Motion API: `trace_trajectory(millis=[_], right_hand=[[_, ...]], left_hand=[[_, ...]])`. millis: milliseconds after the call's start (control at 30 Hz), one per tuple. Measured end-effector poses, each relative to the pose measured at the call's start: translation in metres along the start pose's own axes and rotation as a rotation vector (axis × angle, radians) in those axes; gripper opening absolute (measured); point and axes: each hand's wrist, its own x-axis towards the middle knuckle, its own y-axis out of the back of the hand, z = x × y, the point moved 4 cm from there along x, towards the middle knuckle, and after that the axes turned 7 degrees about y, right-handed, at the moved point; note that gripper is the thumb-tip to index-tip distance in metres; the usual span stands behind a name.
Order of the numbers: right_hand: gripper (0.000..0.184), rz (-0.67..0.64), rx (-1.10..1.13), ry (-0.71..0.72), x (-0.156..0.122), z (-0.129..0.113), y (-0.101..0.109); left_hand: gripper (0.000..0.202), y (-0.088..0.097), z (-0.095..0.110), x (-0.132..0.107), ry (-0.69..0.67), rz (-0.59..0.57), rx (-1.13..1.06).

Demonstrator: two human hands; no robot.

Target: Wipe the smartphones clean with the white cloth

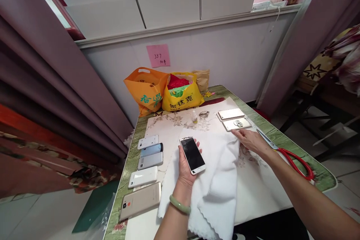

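My left hand [184,168] holds a white smartphone [192,154] with a cracked dark screen, face up, above a white cloth [218,180] spread on the table. A green bangle sits on that wrist. My right hand [250,139] rests on the right edge of the cloth, fingers closed on its fabric, just below two phones [233,119] lying at the back right. Red-handled scissors [289,155] lie to the right of that hand.
A row of several phones [146,168] lies along the table's left edge. A small dropper bottle [194,117] and a metal ring [204,114] stand behind the cloth. Orange [146,92] and yellow [182,95] bags sit at the far end against the wall. Curtains hang left.
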Motion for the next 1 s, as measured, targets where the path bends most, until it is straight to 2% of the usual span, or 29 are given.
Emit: trace_trajectory(millis=[67, 133, 200, 267, 300, 367, 433, 467, 500, 567, 600, 633, 733, 833, 900, 1000], right_hand=[[0.05, -0.068, -0.072, -0.059, -0.005, -0.005, -0.003], [0.058, -0.054, -0.156, -0.057, -0.012, -0.016, 0.002], [0.061, 0.04, -0.188, 0.091, -0.025, -0.037, 0.012], [0.056, 0.059, -0.139, 0.347, -0.046, -0.066, 0.017], [0.053, -0.013, -0.065, 0.476, -0.058, -0.081, 0.015], [0.055, -0.279, 0.079, 0.688, -0.086, -0.107, 0.004], [0.069, -0.429, 0.14, 0.759, -0.108, -0.124, -0.005], [0.067, -0.478, 0.151, 0.771, -0.116, -0.129, -0.007], [0.058, -0.512, 0.157, 0.774, -0.121, -0.132, -0.006], [0.025, -0.562, 0.172, 0.783, -0.128, -0.131, 0.003], [0.016, -0.577, 0.182, 0.779, -0.131, -0.128, 0.012], [0.014, -0.589, 0.193, 0.764, -0.133, -0.123, 0.022], [0.005, -0.664, 0.217, 0.628, -0.136, -0.098, 0.051], [0.032, -0.721, 0.249, 0.424, -0.129, -0.067, 0.062], [0.045, -0.622, 0.229, 0.272, -0.112, -0.051, 0.058], [0.047, -0.247, 0.09, 0.019, -0.078, -0.034, 0.046]], left_hand=[[0.053, 0.0, 0.0, -0.001, -0.005, 0.01, -0.005], [0.054, 0.0, 0.0, -0.002, -0.004, 0.012, -0.005], [0.055, 0.0, -0.001, -0.002, 0.007, 0.006, 0.0], [0.057, 0.0, -0.002, -0.001, 0.025, -0.001, 0.001], [0.057, 0.001, -0.003, -0.001, 0.035, -0.004, 0.001], [0.055, 0.001, -0.003, 0.001, 0.039, 0.0, -0.003], [0.054, 0.001, -0.002, 0.003, 0.028, 0.006, -0.006], [0.053, 0.001, -0.002, 0.003, 0.019, 0.008, -0.007], [0.053, 0.001, -0.002, 0.004, 0.011, 0.01, -0.008], [0.053, 0.002, -0.001, 0.003, 0.002, 0.008, -0.009], [0.053, 0.002, -0.001, 0.003, -0.001, 0.007, -0.01], [0.053, 0.002, -0.001, 0.003, 0.001, 0.006, -0.01], [0.054, 0.002, -0.002, 0.002, 0.002, 0.002, -0.012], [0.054, 0.001, -0.001, 0.003, 0.0, -0.005, -0.013], [0.053, 0.0, -0.001, 0.003, 0.002, -0.006, -0.013], [0.052, 0.0, -0.001, 0.003, 0.005, -0.01, -0.01]])
